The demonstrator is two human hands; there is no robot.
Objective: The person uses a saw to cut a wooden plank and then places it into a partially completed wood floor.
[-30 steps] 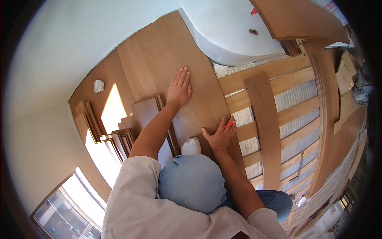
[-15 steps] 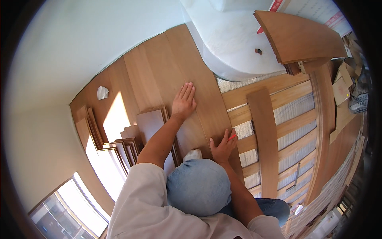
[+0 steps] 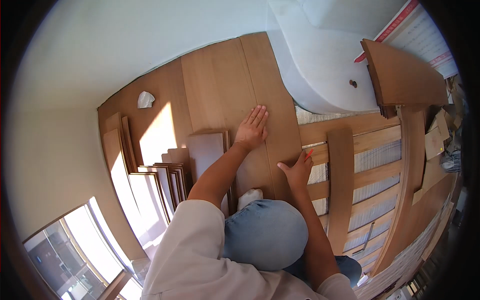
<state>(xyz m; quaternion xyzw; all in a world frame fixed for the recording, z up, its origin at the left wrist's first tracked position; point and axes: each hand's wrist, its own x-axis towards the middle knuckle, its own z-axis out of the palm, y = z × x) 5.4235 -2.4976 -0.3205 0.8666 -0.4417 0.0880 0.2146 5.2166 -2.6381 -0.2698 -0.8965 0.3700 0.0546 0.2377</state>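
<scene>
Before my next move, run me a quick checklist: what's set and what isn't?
1. Left hand palm down on the floorboards: ok.
2. Slim red item in the right hand: ok.
3. Wooden slats free of loose boards: not ok, a brown plank lies across them.
4. Floorboards free of loose bits: not ok, a white crumpled piece sits there.
5. Joint by the left hand fully tight: cannot tell.

Both arms (image 3: 220,172) forward, left fingers (image 3: 258,115) straight, right thumb (image 3: 283,167) outspread.
</scene>
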